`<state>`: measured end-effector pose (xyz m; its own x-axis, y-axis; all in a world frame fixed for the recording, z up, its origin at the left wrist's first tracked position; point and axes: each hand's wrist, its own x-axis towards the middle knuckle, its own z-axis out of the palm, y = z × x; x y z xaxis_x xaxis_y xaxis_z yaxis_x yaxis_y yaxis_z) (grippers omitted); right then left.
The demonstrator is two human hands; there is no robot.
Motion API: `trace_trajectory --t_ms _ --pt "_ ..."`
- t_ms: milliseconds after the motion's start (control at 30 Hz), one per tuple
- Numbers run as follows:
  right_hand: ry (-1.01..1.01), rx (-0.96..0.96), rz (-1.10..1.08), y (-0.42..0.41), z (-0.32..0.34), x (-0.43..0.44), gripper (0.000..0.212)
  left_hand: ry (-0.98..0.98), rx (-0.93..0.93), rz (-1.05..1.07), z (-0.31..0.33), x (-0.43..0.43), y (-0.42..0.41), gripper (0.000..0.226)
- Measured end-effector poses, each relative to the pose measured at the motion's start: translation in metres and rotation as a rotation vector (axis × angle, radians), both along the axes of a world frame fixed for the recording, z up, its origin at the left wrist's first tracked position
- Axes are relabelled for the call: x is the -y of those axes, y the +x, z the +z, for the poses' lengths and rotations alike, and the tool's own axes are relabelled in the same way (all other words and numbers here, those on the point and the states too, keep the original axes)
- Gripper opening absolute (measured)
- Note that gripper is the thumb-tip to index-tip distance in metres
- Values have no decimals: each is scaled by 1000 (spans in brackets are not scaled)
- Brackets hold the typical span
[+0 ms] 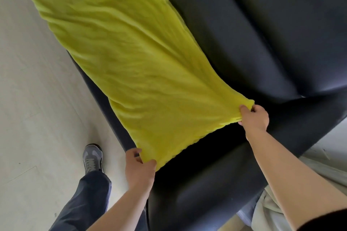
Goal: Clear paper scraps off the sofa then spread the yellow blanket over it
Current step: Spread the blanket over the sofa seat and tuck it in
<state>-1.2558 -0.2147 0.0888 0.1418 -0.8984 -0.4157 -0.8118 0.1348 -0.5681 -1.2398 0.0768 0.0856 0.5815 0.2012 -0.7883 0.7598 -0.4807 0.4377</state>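
The yellow blanket [131, 58] lies stretched along the seat of the black leather sofa [253, 33], running from the top left down to my hands. My left hand [139, 169] pinches its near corner at the sofa's front edge. My right hand [254, 117] grips the other near corner, bunched, closer to the backrest. The blanket covers the front half of the seat; the backrest and the near armrest [197, 184] stay bare. No paper scraps show on the sofa.
Pale wood floor [28, 118] runs along the left. My leg in dark trousers and a grey sneaker [93, 157] stand beside the sofa's front. A light cloth [270, 210] lies at the lower right past the armrest.
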Motion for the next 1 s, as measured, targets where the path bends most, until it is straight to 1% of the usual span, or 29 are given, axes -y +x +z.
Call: trace_trajectory --t_ms 33,100,133,167,233,300,333,400,433,533,633,700,833,1000 --pt "-16 -3 28 -2 0 0 32 -40 6 -88 -2 1 -1 43" --pt "-72 -20 107 -8 1 -1 51 -69 -6 -303 -9 0 -2 49" --pt "-113 -45 176 -12 2 -2 58 -66 -25 -392 -12 -1 -4 51" --pt "-165 -89 278 -15 2 -2 59 -70 -54 -454 -14 -2 -7 52" --pt "-289 -208 532 -20 1 3 45 -87 -134 -508 -16 -5 -12 54" --pt "-358 -297 686 -23 -2 10 28 -84 -204 -558 -17 -7 -14 48" --pt "-359 -330 718 -24 -3 13 26 -68 -218 -595 -19 -8 -15 41" --pt "-369 -421 756 -26 -5 17 26 -11 -196 -648 -22 -9 -15 20" --pt "-384 -492 780 -27 -5 19 26 6 -172 -656 -24 -9 -15 18" --pt "-415 -690 880 -30 -11 20 27 31 -118 -657 -32 -10 -16 31" --pt "-446 -891 991 -28 -20 16 24 91 -106 -705 -43 -12 -19 31" --pt "-413 -942 1005 -24 -27 16 24 135 -126 -736 -55 -13 -23 31" --pt "-350 -1021 981 -13 -41 19 22 209 -210 -764 -78 -14 -27 20" --pt "-285 -1131 976 -3 -65 21 28 170 -343 -787 -102 -11 -30 14"
